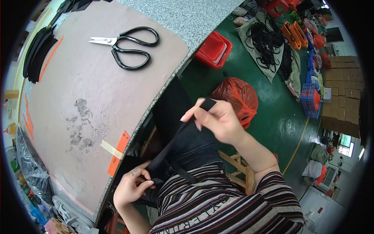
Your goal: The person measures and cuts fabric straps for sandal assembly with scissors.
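Observation:
A black fabric strap (pixel 209 104) runs across my lap between my two hands. My right hand (pixel 223 123) pinches it between thumb and fingers, with a short end sticking out above. Lower down, beside the table edge, my left hand (pixel 134 187) has its thumb and fingers closed on the other stretch of the strap. Against my dark trousers, part of the strap is hard to make out. Black-handled scissors (pixel 126 45) lie on the table with their blades slightly apart, away from both hands.
A bundle of black strips (pixel 39 54) lies on the table mat (pixel 117 89). Orange tape (pixel 119 154) marks the mat's near edge. On the green floor stand a red basket (pixel 218 52), a red plastic bag (pixel 237 97) and a sheet with black straps (pixel 265 45).

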The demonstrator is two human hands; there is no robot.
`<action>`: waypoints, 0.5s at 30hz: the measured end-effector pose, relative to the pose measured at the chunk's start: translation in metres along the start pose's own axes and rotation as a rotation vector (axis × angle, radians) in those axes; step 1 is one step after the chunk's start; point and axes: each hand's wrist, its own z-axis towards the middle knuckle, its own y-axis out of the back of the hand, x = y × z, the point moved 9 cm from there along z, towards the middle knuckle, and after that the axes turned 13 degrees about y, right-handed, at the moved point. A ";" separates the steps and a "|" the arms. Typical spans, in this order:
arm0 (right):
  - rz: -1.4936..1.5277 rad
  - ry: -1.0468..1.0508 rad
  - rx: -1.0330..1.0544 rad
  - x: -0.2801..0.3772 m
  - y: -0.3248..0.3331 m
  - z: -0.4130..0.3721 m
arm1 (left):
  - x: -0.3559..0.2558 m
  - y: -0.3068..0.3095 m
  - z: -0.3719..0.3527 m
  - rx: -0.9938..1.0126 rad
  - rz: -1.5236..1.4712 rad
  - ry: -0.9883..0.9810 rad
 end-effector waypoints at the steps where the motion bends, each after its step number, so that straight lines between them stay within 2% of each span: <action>1: -0.350 0.285 -0.020 0.016 -0.002 0.003 | -0.011 0.007 -0.007 -0.161 0.241 -0.033; 3: -0.487 0.327 -0.008 0.024 -0.016 -0.001 | -0.038 0.008 -0.021 -0.186 0.203 -0.113; 4: -0.464 0.351 0.019 0.031 -0.028 -0.001 | -0.055 0.008 -0.030 -0.203 0.185 -0.150; 5: -0.311 0.357 -0.006 0.029 -0.035 -0.003 | -0.074 0.005 -0.034 -0.157 -0.130 -0.115; 6: -0.085 0.220 0.021 0.015 -0.045 -0.007 | -0.078 0.001 -0.036 -0.142 -0.492 -0.122; 8: 0.335 -0.082 -0.011 -0.004 -0.068 -0.016 | -0.109 -0.003 -0.028 -0.265 -0.632 -0.242; 12: 0.825 -0.314 0.070 -0.009 -0.097 -0.037 | -0.129 -0.008 0.004 -0.369 -0.554 -0.358; 13: 0.769 -0.335 0.093 -0.007 -0.097 -0.037 | -0.126 -0.009 0.006 -0.385 -0.584 -0.416; 15: 0.853 -0.307 0.033 -0.006 -0.098 -0.035 | -0.122 -0.010 0.007 -0.424 -0.578 -0.490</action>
